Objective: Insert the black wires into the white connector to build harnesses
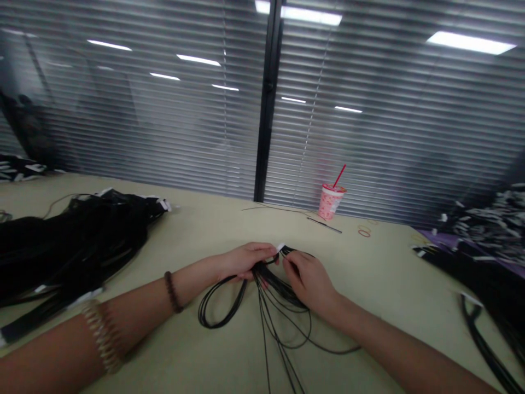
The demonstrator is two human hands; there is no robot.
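Observation:
A looped bundle of thin black cables (281, 284) hangs between my hands over the pale table, with loose strands trailing toward the near edge. My left hand (249, 261) wraps round the bundle from the left, its thumb by a small white tag (280, 247) at the cable ends. From the right, my right hand (309, 279) is closed, its thumb and index finger pinched on the cables just beside the tag. One loop sticks out to the left, below my left wrist.
Piles of black cables lie on the table (197, 224) at the left (82, 235) and right (492, 290). A pink cup (330, 202) with a red straw, a thin pen-like tool (324, 225) and rubber bands (363, 231) sit near the window blinds.

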